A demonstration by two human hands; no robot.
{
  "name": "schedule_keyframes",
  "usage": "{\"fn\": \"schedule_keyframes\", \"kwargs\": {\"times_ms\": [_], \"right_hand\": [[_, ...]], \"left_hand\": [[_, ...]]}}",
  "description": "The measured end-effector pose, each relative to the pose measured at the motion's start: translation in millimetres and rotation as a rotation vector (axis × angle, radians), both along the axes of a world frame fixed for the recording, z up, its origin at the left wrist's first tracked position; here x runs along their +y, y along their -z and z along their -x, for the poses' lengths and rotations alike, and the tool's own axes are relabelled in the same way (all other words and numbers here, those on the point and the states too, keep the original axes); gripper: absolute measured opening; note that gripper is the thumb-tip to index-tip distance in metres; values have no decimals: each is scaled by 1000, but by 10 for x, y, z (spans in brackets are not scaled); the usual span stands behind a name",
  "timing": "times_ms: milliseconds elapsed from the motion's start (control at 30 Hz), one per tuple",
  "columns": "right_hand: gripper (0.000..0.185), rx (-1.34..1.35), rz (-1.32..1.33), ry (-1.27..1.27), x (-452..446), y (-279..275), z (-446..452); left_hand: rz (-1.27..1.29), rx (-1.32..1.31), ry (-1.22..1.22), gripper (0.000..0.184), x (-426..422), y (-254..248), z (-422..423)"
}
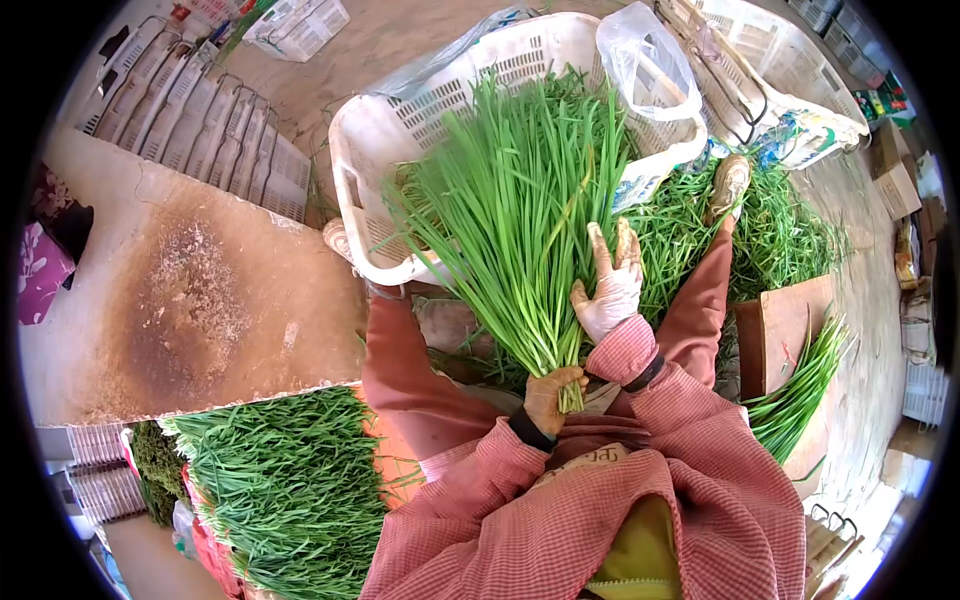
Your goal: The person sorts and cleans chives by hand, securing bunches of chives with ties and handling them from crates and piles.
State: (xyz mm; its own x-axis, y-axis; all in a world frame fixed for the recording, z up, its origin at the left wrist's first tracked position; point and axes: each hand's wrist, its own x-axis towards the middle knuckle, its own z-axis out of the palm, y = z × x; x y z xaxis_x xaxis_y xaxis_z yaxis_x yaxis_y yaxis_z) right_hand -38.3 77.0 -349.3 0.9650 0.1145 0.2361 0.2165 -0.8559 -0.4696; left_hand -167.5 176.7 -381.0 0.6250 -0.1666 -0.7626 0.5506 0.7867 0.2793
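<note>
My left hand is wrapped around the pale stem ends of a large bunch of garlic chives. The bunch fans out away from me, its leaf tips over a white plastic crate. My right hand, in a thin whitish glove with stained fingertips, lies along the right side of the bunch. Its fingers are stretched out and spread, with the thumb against the leaves. Loose green leaves show inside the crate behind the bunch. Some leaf tips on the left are blurred.
Leaf scraps cover the floor around my right foot. A stained board lies left, above a thick stack of chives. More chives rest by a cardboard box. A clear plastic bag hangs on the crate's rim.
</note>
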Motion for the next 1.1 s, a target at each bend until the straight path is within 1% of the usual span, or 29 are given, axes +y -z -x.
{"fn": "schedule_keyframes", "kwargs": {"times_ms": [67, 133, 167, 200, 267, 300, 333, 400, 433, 467, 533, 600, 633, 667, 733, 767, 800, 833, 867, 933, 967, 1000, 1033, 1067, 1100], "right_hand": [[58, -101, 22, -121, -9, -101, -123], [48, -223, 183, -258, 78, -284, -272], [44, -69, 329, -314, 167, -393, -341], [43, 88, 543, -347, 247, -415, -435], [41, 413, 735, -512, 354, -477, -620], [36, 439, 784, -618, 333, -560, -662], [36, 437, 785, -622, 320, -644, -658], [33, 388, 938, -720, 247, -787, -611], [32, 311, 967, -709, 167, -871, -522], [37, 253, 968, -682, 77, -894, -435], [35, 68, 840, -668, -135, -892, -158], [37, 104, 693, -690, -228, -833, 130], [34, -13, 545, -754, -254, -677, 251], [25, -114, 328, -771, -257, -448, 364], [23, 340, -31, -967, -132, -569, 323], [17, 595, -438, -826, -55, -407, 352], [14, 834, -843, -654, 38, -284, 364], [15, 914, -866, -526, 54, -189, 298], [16, 1057, -1160, -254, 87, -153, 306], [16, 1371, -1372, -48, -28, -125, 340], [16, 1545, -1315, -128, -75, -248, 394], [16, 1718, -1242, -215, -132, -429, 466], [17, 1709, -1249, -507, -205, -564, 591], [17, 1681, -1245, -795, -305, -686, 683], [19, 1693, -1255, -885, -438, -823, 703]], "left_hand": [[-36, 20, -16, 17, -22, -36, -9], [-82, -55, -41, 18, -34, -51, -22], [-113, -76, -61, 19, -44, -31, -20], [-115, -73, -62, 19, -49, -4, -13], [-162, -100, -70, 18, -50, 17, -17], [-166, -96, -66, 21, -33, -21, -23], [-167, -96, -70, 21, -14, 6, -21], [-186, -164, -19, 24, 11, 91, 11], [-182, -163, -18, 24, 12, 115, 20], [-198, -160, -16, 24, 7, 120, 10], [-208, -160, -11, 24, -9, 124, -7], [-227, -146, -4, 23, -15, 126, -12], [-191, -30, -14, 21, -22, 159, -28], [-158, -83, -7, 21, 3, 225, -8], [-57, -175, -283, 19, -84, 76, -63], [-60, -183, -276, 19, -50, 104, -44], [-93, -163, -143, 21, 26, 149, 5], [-130, -143, -12, 23, 81, 202, 30], [-136, -149, -12, 23, 96, 173, 14], [-252, -145, 27, 27, 113, 119, 30], [-201, -234, -51, 26, 54, -73, -13], [-187, -242, -161, 25, 52, 407, 55], [-134, -97, -37, 28, 133, 449, 39], [-175, -132, -9, 28, 151, 359, 20], [-217, -166, 17, 29, 169, 266, -2]]}}
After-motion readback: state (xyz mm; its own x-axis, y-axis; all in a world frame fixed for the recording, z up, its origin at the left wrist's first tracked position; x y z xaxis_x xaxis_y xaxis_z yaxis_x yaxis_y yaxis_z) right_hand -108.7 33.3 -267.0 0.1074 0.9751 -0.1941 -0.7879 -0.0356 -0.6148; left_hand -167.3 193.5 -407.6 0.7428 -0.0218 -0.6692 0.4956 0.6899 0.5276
